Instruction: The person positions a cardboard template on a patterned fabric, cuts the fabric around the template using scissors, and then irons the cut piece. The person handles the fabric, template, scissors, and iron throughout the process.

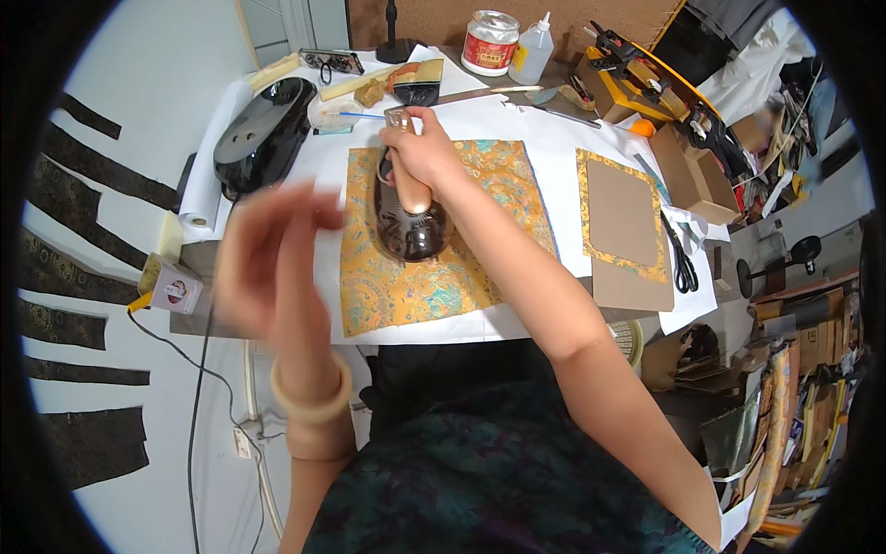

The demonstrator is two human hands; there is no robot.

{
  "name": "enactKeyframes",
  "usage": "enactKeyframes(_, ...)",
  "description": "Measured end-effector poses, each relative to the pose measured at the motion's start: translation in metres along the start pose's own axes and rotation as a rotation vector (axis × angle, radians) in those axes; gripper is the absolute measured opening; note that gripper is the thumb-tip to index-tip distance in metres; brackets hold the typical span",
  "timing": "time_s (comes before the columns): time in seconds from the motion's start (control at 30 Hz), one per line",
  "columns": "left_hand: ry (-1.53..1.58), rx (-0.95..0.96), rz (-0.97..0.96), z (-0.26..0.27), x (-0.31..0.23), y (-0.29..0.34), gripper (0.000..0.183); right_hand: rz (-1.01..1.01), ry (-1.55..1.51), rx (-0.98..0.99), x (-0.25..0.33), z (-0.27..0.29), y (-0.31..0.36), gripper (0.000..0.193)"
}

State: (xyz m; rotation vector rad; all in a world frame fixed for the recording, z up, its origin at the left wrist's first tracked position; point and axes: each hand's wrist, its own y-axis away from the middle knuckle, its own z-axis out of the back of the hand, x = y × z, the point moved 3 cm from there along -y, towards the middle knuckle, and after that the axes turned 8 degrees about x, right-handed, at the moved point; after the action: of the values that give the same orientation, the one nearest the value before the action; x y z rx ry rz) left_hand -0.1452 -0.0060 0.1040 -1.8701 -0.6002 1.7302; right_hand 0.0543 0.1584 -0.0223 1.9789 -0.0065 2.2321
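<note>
My right hand [420,152] is closed round the handle of a glossy dark-brown iron [413,235], which sits on a yellow-gold brocade cloth [480,272] with turquoise and floral patterning. The cloth lies on white paper over the table. My left hand [272,258] is raised left of the cloth, near the table's edge, and smeared by motion; its fingers cannot be read clearly. A pale bangle circles that wrist. To the right of the cloth rests a grey-brown board [632,284] with a brocade-edged frame [585,208] on top.
Black scissors [681,258] lie beside the board. A glossy black case [265,134] and a white paper roll [201,175] stand at left. Behind are a red-labelled jar [490,44], a squeeze bottle [532,51] and a wide brush [415,83]. An open cardboard box [692,171] is at right.
</note>
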Motion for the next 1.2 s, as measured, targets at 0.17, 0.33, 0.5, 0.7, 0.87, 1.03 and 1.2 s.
enactKeyframes(0.17, -0.195, 0.257, 0.266, -0.012, 0.201, -0.029, 0.028, -0.076, -0.187, 0.046, 0.028, 0.007, 0.032, 0.07)
enactKeyframes(0.33, -0.485, 0.576, 0.389, -0.022, 0.27, -0.026, 0.035, -0.127, -0.342, 0.161, 0.028, 0.014, 0.041, 0.082)
enactKeyframes(0.5, -0.652, 0.601, 0.167, -0.021, 0.293, -0.014, 0.039, 0.075, 0.061, -0.011, 0.023, 0.028, 0.084, 0.099)
enactKeyframes(0.7, -0.624, 0.593, 0.156, -0.02, 0.295, -0.015, 0.036, 0.27, 0.337, -0.05, 0.024, 0.018, 0.101, 0.075)
enactKeyframes(0.87, -0.552, 0.589, 0.133, -0.018, 0.299, -0.018, 0.035, 0.296, 0.401, -0.075, 0.027, 0.02, 0.104, 0.058)
enactKeyframes(1.03, -0.515, 0.611, 0.197, -0.014, 0.301, -0.019, 0.035, 0.277, 0.443, -0.059, 0.03, 0.025, 0.109, 0.06)
enactKeyframes(1.2, -0.536, 0.62, 0.175, -0.015, 0.297, -0.018, 0.036, 0.255, 0.393, -0.028, 0.033, 0.032, 0.113, 0.062)
